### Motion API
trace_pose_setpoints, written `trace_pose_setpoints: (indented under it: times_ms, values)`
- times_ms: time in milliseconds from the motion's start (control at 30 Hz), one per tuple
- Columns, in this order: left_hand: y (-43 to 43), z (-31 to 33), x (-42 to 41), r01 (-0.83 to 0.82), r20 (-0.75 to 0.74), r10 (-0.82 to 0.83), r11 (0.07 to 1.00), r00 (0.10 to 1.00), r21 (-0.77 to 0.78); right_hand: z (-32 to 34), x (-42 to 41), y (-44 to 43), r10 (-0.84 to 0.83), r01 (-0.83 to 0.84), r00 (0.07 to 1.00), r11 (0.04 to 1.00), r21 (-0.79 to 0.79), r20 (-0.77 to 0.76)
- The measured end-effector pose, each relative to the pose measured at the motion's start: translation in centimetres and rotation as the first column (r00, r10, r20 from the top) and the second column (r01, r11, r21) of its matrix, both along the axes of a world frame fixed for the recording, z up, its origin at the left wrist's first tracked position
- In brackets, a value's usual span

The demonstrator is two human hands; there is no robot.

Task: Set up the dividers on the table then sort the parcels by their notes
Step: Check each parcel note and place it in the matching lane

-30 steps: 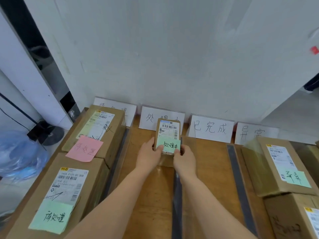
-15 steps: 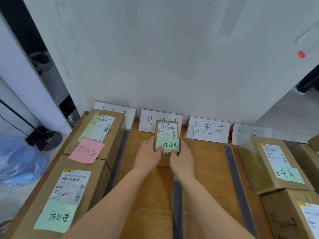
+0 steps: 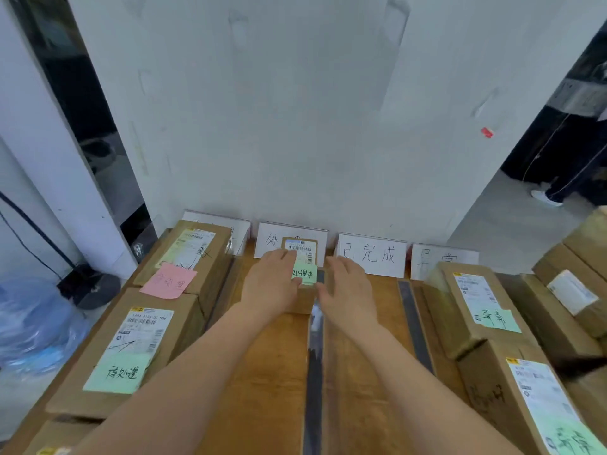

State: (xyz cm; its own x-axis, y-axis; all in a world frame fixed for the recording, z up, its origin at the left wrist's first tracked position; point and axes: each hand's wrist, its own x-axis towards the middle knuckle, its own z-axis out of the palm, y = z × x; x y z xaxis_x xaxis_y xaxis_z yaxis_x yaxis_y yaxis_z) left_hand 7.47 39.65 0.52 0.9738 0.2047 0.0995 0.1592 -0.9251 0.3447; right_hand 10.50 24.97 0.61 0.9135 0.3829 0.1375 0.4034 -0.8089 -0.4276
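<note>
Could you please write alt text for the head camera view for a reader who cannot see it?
A person's left hand rests on a small parcel with a green note, placed before the second sign; the right hand hovers open beside it. Larger noted parcels fill the outer lanes.

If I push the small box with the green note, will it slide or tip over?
The small box lies flat on the wooden table, so it probably slides rather than tips. It looks light and stiff. The green note might peel off.

Small parcel (image 3: 300, 257) on wooden table (image 3: 269, 389), left hand (image 3: 271, 284) touching, right hand (image 3: 348, 287) spread beside
</note>
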Motion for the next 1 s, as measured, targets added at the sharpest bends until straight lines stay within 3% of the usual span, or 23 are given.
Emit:
trace_pose_setpoints:
  times_ms: [267, 567, 767, 1000]
  values:
    - [-7.5, 4.0, -5.1, -0.03, 0.13, 0.008, 0.985, 0.992, 0.169, 3.6, -4.4, -8.6, 0.026, -0.019, 0.998, 0.992, -0.121, 0.052]
    - [-17.3, 7.2, -11.6, -0.011, 0.197, -0.043, 0.965, 0.979, 0.263, 7.4, -10.0, -19.9, -0.038, 0.054, 0.989, 0.992, -0.113, 0.144]
    - [-22.4, 9.2, -14.3, 0.058, 0.234, -0.127, 0.959, 0.964, 0.279, 9.3, -13.7, -25.1, -0.115, 0.146, 0.965, 0.983, -0.115, 0.236]
    - [-26.5, 10.0, -16.5, 0.204, 0.227, -0.278, 0.932, 0.933, 0.301, 8.8, -17.5, -29.4, -0.234, 0.26, 0.951, 0.959, -0.113, 0.201]
